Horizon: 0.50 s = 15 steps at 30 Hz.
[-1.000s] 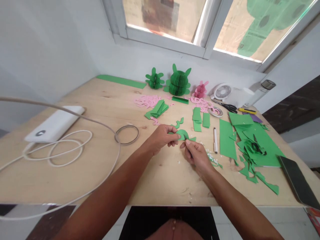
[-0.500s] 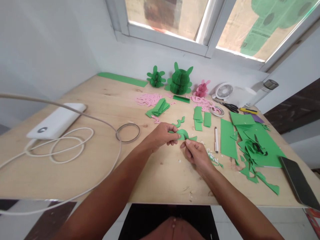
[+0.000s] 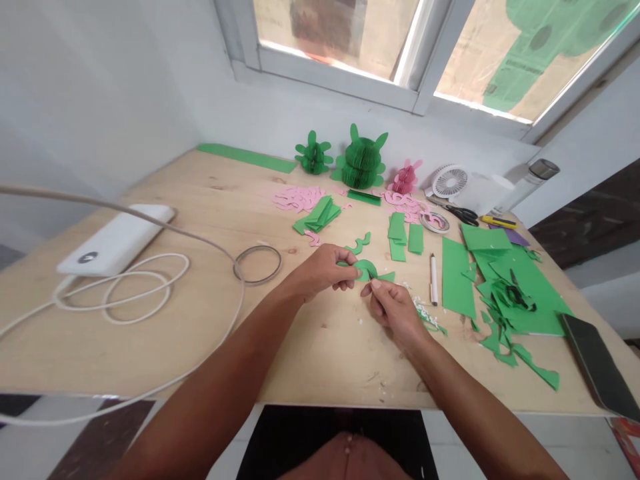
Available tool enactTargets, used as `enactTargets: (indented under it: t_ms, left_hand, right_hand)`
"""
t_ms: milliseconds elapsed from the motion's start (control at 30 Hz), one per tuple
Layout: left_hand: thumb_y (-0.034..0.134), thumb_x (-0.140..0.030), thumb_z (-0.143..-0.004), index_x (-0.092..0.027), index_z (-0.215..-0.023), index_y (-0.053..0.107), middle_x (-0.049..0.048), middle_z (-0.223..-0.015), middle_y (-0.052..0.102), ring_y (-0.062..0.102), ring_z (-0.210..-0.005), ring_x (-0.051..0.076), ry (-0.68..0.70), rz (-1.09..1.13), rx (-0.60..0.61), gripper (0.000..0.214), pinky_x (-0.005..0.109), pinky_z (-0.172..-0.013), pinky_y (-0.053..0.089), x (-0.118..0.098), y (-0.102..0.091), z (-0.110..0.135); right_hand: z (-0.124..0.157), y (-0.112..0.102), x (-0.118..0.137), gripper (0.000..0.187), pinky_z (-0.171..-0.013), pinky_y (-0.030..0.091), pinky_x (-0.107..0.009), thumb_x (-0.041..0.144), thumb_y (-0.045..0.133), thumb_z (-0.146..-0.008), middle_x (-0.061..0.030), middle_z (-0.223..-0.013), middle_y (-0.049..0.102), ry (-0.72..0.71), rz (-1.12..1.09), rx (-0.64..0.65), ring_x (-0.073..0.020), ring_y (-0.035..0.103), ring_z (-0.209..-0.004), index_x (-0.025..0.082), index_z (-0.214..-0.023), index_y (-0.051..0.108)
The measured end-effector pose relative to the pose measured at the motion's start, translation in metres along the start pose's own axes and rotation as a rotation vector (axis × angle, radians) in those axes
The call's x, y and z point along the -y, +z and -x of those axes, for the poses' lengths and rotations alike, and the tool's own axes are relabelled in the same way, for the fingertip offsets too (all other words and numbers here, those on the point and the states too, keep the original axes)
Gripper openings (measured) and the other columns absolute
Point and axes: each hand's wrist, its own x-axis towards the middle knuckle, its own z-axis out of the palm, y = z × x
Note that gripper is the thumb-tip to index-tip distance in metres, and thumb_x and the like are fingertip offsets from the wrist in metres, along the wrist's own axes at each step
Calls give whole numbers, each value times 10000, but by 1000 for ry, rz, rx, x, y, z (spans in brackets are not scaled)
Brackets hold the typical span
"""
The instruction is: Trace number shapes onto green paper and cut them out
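My left hand (image 3: 327,268) pinches a curved, wavy piece of green paper (image 3: 366,267) between thumb and fingers. At the paper's right side my right hand (image 3: 395,305) is closed, thumb and fingertips pressed together on its lower edge. The pinched edge is partly hidden by the fingertips. Just beyond the hands lies another wavy green cutout (image 3: 360,243). Small white and green scraps (image 3: 427,315) are scattered right of my right hand.
Green paper sheets (image 3: 457,277) and a white marker (image 3: 433,280) lie to the right, with a dark phone (image 3: 597,360) at the edge. Pink cutouts (image 3: 299,199) and a green honeycomb figure (image 3: 363,163) are at the back. A power bank (image 3: 117,240) with a looping cable is left.
The camera view has shifted slightly. Both hands stay on the green paper in nearly the same pose.
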Motion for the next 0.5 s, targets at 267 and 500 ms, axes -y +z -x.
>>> enactTargets:
  t_ms: [267,500]
  left_hand:
    - [659,-249,-633,-168,-591,587,-22,-482,573,485,-440,82,-4,-12,14,116,193,-432,349,0,-2,0]
    - [646,-241,-624,-166,-589,595,-19,-487,581,493,-448,84,-1,-33,26,97,193,-438,355,-2,-3,1]
  right_hand:
    - [1,1,2,455,-375,123,-216,622,630,-768,101,-411,338,3,20,12,-49,211,-360,170,-724,625]
    - [3,2,4,444,-385,117,-219,610,630,-772,102,-412,335,-8,33,6,-48,214,-366,169,-727,627]
